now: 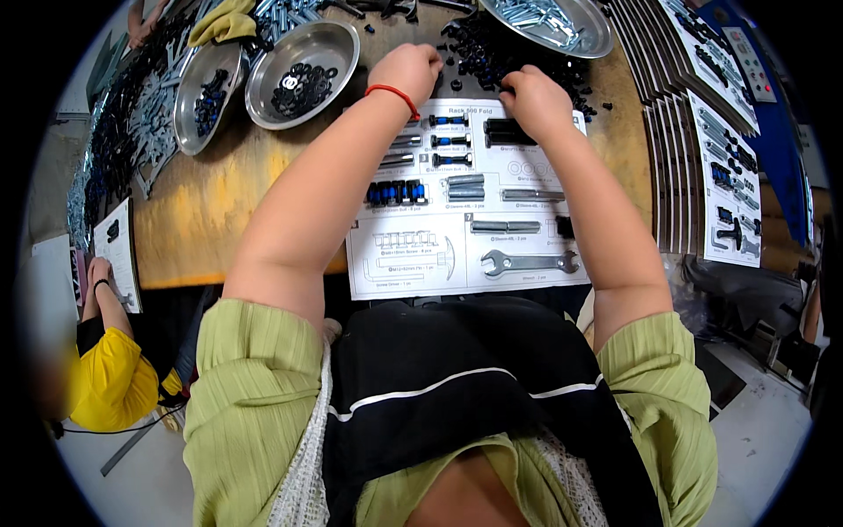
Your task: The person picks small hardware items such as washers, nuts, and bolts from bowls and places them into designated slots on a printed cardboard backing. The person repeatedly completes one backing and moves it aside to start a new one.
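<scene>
I see sm. black fasteners (493, 51) heaped just beyond the printed sheet (439, 286). L hand (407, 74) past its far edge, R hand (537, 101) over it; fingers curled on both, can't tell if gripping. Pcs prob. light, hard, slick; I'd pinch by sides.

And there's a bright red cord (396, 90) circling the left wrist (407, 81), up near twelve o'clock! Pale yellow-green sleeves (255, 386), finely ribbed, billow at eight and four o'clock, either side of a black apron (457, 430) at six, crossed by a thin, wavy white stripe (479, 369). White openwork knit (303, 470) peeks out at seven and five.
</scene>
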The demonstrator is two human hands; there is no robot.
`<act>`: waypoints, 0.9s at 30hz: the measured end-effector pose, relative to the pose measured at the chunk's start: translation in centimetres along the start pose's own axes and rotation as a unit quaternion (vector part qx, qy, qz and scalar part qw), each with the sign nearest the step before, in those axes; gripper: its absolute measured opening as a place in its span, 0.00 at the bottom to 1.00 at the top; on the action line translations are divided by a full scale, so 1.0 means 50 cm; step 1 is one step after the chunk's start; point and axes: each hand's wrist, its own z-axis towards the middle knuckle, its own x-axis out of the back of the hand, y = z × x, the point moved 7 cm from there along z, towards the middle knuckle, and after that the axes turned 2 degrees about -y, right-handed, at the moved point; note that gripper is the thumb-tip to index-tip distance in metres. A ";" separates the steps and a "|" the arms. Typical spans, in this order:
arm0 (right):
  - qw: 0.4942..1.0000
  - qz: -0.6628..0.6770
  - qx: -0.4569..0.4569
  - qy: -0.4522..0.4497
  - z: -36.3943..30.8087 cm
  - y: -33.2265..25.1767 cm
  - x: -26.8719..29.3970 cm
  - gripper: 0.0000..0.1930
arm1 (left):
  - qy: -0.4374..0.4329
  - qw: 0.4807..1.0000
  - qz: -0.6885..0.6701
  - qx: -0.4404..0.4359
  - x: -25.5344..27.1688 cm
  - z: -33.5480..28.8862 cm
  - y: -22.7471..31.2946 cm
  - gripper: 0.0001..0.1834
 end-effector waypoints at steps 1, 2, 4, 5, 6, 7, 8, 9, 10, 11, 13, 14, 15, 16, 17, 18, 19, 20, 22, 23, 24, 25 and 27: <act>1.000 0.012 -0.008 0.024 -0.014 -0.001 0.012 0.09 | 0.028 0.999 -0.039 -0.023 0.036 -0.023 0.023 0.14; 0.999 0.019 -0.011 0.049 -0.030 -0.004 0.029 0.09 | 0.052 0.995 -0.073 -0.050 0.069 -0.053 0.043 0.14; 0.989 0.102 0.012 0.110 -0.080 -0.032 0.072 0.10 | 0.050 0.987 -0.140 -0.067 0.132 -0.141 0.060 0.11; 0.988 0.123 0.014 0.087 -0.108 -0.062 0.077 0.10 | 0.060 0.986 -0.127 -0.089 0.147 -0.196 0.051 0.08; 0.988 0.143 0.015 0.065 -0.139 -0.089 0.080 0.10 | 0.070 0.984 -0.115 -0.113 0.162 -0.247 0.041 0.06; 0.983 0.160 0.064 0.064 -0.176 -0.119 0.075 0.09 | 0.041 0.984 -0.119 -0.123 0.159 -0.297 0.030 0.05; 0.979 0.172 0.099 0.054 -0.212 -0.161 0.075 0.09 | 0.013 0.984 -0.122 -0.130 0.155 -0.348 0.020 0.03; 0.974 0.186 0.124 0.034 -0.245 -0.198 0.065 0.10 | 0.002 0.984 -0.123 -0.125 0.147 -0.392 0.011 0.03; 0.971 0.192 0.142 -0.005 -0.272 -0.232 0.055 0.10 | -0.010 0.984 -0.127 -0.122 0.135 -0.430 0.007 0.03; 0.960 0.214 0.181 -0.012 -0.293 -0.259 0.039 0.10 | -0.030 0.986 -0.129 -0.104 0.125 -0.458 0.003 0.03; 0.951 0.217 0.216 -0.041 -0.314 -0.303 0.013 0.09 | -0.030 0.990 -0.122 -0.070 0.107 -0.491 -0.006 0.04; 0.947 0.222 0.224 -0.058 -0.321 -0.318 -0.002 0.09 | -0.021 0.991 -0.117 -0.062 0.103 -0.501 -0.009 0.04; 0.945 0.222 0.233 -0.052 -0.323 -0.329 -0.012 0.09 | -0.014 0.992 -0.111 -0.063 0.100 -0.506 -0.010 0.04; 0.948 0.216 0.230 -0.048 -0.323 -0.336 -0.017 0.09 | -0.006 0.992 -0.106 -0.064 0.098 -0.505 -0.013 0.04; 0.950 0.211 0.225 -0.043 -0.323 -0.344 -0.019 0.09 | 0.001 0.993 -0.100 -0.066 0.096 -0.505 -0.015 0.04; 0.952 0.205 0.223 -0.037 -0.320 -0.348 -0.020 0.09 | 0.008 0.993 -0.102 -0.067 0.096 -0.505 -0.016 0.04; 0.951 0.209 0.224 -0.033 -0.319 -0.350 -0.023 0.10 | 0.016 0.992 -0.104 -0.068 0.096 -0.506 -0.017 0.04; 0.951 0.213 0.219 -0.035 -0.322 -0.351 -0.025 0.10 | 0.023 0.992 -0.106 -0.070 0.096 -0.509 -0.018 0.04; 0.953 0.219 0.207 -0.033 -0.324 -0.349 -0.024 0.10 | 0.033 0.989 -0.120 -0.078 0.102 -0.511 -0.018 0.05; 0.952 0.229 0.201 -0.024 -0.325 -0.348 -0.018 0.10 | 0.040 0.988 -0.129 -0.080 0.108 -0.514 -0.017 0.06; 0.952 0.237 0.194 -0.015 -0.326 -0.345 -0.012 0.10 | 0.046 0.986 -0.139 -0.082 0.113 -0.517 -0.015 0.07; 0.951 0.246 0.187 -0.007 -0.328 -0.343 -0.007 0.10 | 0.042 0.985 -0.143 -0.093 0.115 -0.519 -0.009 0.09; 0.950 0.259 0.172 -0.008 -0.337 -0.332 -0.014 0.09 | 0.035 0.982 -0.151 -0.112 0.116 -0.521 0.005 0.12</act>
